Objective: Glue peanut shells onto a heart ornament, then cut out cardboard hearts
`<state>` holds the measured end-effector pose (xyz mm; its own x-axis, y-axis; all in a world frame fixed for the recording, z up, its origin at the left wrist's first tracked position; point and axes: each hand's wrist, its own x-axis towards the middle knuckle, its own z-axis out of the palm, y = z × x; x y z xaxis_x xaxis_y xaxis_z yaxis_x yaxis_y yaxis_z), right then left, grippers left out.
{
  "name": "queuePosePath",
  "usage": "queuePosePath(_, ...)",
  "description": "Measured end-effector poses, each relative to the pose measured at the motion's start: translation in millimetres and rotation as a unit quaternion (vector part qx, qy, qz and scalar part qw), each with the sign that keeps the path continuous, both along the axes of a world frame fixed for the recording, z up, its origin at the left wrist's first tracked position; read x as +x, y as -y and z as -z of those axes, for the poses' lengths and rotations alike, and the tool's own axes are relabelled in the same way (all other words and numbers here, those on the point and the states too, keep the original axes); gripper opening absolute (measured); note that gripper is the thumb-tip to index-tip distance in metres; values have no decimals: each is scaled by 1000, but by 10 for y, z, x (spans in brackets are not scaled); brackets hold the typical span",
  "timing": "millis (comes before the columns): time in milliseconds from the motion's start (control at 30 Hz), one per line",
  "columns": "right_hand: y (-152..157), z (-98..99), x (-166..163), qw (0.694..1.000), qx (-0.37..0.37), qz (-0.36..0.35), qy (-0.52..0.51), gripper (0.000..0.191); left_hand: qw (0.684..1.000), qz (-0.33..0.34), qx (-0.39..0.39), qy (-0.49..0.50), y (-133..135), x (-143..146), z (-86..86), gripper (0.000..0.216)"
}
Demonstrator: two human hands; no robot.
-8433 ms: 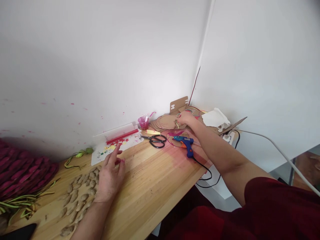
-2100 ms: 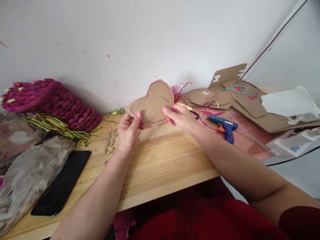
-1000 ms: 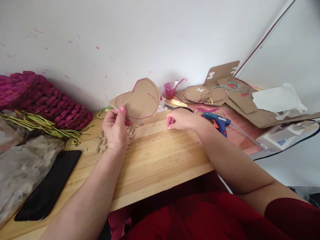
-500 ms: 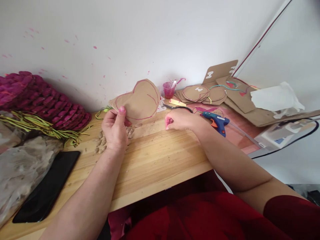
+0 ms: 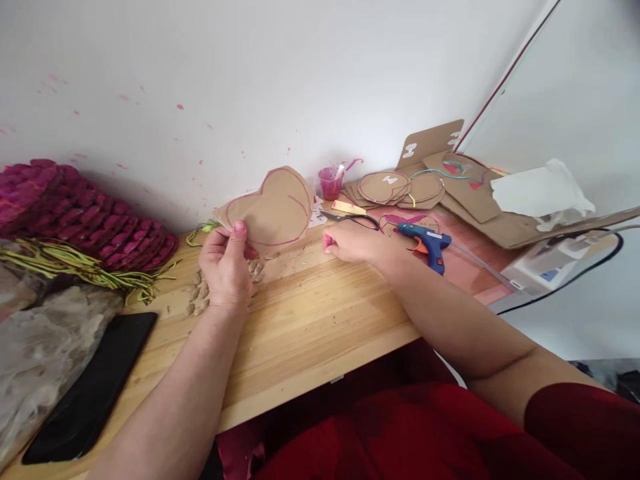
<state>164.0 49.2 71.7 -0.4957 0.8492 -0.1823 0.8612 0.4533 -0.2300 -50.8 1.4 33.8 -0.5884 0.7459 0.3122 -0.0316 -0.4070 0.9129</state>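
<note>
My left hand (image 5: 227, 267) pinches a heart-shaped cardboard piece (image 5: 275, 210) at its lower left, thumb on the front face. The cardboard is held up off the table and has a purple outline drawn near its edge. Small tan, shell-like pieces (image 5: 199, 293) lie on the wood around this hand. My right hand (image 5: 350, 241) rests low over the table to the right of the heart, fingers curled together; whatever might be in them is hidden. Black-handled scissors (image 5: 367, 219) lie just behind it, and a blue glue gun (image 5: 434, 248) sits to its right.
At the left are a stack of magenta scaly pieces (image 5: 85, 220), yellow-green cords (image 5: 120, 273), a plastic bag (image 5: 60, 353) and a black phone (image 5: 95, 387). A pink-stained cup (image 5: 331, 183), cardboard cutouts (image 5: 383, 188) and a white device (image 5: 545, 263) stand to the back right.
The view has shifted slightly, so everything sits a little further left. Both hands keep their poses, the left still gripping the cardboard heart.
</note>
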Motion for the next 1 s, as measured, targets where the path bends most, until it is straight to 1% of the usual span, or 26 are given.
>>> queuePosePath(133,-46,42,61,999,-16,-12,-38,14,1000,0,6,-9,1,3,-5,46)
queuePosePath(267,-27,-9,87,995,-33,-37,-92,19,1000,4,8,-6,-2,0,-8,45)
queuePosePath(367,11,-59,65,992,-25,-23,-120,21,1000,7,13,-1,0,0,-11,44)
queuePosePath(467,43,-57,17,994,-19,-4,-112,21,1000,11,17,3,3,4,-13,44)
queuePosePath(500,52,-47,1,992,-40,-9,-116,21,1000,12,16,4,3,4,-12,45)
queuePosePath(567,62,-27,-21,983,-104,-30,-150,22,1000,13,13,1,4,5,-11,45)
queuePosePath(600,60,-20,-23,978,-120,-38,-169,23,1000,13,12,-2,4,4,-10,44)
queuePosePath(633,52,-15,-16,977,-115,-38,-177,23,1000,12,12,-4,4,4,-10,44)
queuePosePath(667,37,-11,-2,981,-90,-32,-167,21,1000,12,12,-5,5,3,-11,44)
queuePosePath(733,-13,-1,42,994,-24,-10,-106,15,1000,11,11,-2,6,5,-15,44)
queuePosePath(767,-42,8,67,997,-11,-4,-74,13,1000,11,10,0,6,7,-17,44)
queuePosePath(833,-97,30,110,999,-20,-11,-43,10,1000,10,6,4,7,13,-23,45)
queuePosePath(900,-126,46,134,998,-38,-26,-45,10,1000,7,2,6,8,21,-27,45)
queuePosePath(1000,-117,36,136,998,-47,-12,-49,12,1000,6,1,9,9,30,-29,47)
